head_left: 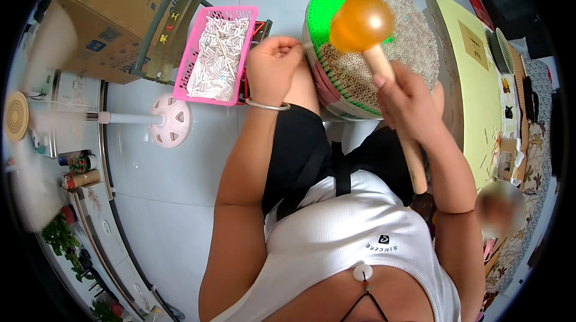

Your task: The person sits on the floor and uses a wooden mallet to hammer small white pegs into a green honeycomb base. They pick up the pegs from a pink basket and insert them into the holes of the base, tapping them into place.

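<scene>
My right hand (405, 97) is wrapped round the wooden handle (415, 166) of a mallet with a rounded, shiny orange head (362, 22). The mallet head is over a large round bundle (414, 22) of tightly packed small tubes between my knees, hiding part of it. Part of the bundle's top is bright green (327, 7), part has open tube ends, and the rest looks pale and bumpy. My left hand (275, 67), with a bangle at the wrist, is curled near the bundle's left edge. Its fingertips are closed together; what they hold, if anything, is too small to make out.
A pink basket (180, 85) full of short white tubes stands left of my left hand, on a small stand. Beyond it are a folding chair (162, 37) and cardboard boxes (102, 16). A pale yellow tabletop (480, 112) runs along the right. A pink fan base (171, 121) is on the floor.
</scene>
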`<state>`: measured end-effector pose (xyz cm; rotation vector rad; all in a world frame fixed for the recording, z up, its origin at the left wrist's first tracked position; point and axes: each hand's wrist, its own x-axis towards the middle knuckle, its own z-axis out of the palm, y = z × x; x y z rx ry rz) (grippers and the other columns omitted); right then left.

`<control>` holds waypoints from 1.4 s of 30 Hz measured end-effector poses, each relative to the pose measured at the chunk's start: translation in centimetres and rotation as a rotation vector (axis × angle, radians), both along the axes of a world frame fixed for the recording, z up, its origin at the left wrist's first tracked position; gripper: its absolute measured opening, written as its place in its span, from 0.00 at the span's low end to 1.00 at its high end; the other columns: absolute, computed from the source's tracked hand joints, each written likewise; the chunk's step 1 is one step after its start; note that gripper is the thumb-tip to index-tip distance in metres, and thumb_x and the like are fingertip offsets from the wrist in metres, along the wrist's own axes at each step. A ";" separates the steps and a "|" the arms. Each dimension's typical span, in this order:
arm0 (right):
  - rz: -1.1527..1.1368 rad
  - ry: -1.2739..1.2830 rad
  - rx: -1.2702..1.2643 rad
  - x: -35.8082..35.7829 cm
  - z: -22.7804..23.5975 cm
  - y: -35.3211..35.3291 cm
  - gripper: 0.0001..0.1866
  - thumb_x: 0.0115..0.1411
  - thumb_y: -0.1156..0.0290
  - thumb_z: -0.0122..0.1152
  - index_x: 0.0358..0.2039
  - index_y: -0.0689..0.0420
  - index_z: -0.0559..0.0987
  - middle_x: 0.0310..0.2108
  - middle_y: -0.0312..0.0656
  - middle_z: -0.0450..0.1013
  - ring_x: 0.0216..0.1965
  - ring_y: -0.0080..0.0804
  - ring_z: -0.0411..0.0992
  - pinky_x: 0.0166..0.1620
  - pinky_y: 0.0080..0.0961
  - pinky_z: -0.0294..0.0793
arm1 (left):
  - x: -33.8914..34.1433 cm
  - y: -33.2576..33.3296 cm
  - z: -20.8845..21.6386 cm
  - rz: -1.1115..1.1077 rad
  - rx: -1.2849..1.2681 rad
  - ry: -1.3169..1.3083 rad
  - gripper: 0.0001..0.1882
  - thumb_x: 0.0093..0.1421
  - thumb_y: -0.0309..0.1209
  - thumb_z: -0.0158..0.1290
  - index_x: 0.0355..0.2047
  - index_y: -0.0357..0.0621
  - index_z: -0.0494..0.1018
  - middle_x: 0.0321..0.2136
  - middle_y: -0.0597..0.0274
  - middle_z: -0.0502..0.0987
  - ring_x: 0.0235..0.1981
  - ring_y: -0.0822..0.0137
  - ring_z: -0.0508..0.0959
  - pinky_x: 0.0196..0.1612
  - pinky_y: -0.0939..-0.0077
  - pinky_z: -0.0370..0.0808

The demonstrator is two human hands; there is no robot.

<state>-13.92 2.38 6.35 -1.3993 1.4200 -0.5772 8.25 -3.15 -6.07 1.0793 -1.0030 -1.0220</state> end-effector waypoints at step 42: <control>-0.662 -0.620 0.053 -16.8 -4.8 3.0 0.12 0.58 0.69 0.63 0.38 0.58 0.71 0.18 0.33 0.66 0.12 0.18 0.63 0.14 0.15 0.65 | 20.9 -6.0 -7.5 0.121 0.378 -1.423 0.12 0.47 0.29 0.60 0.34 0.39 0.80 0.31 0.46 0.82 0.33 0.48 0.81 0.38 0.61 0.77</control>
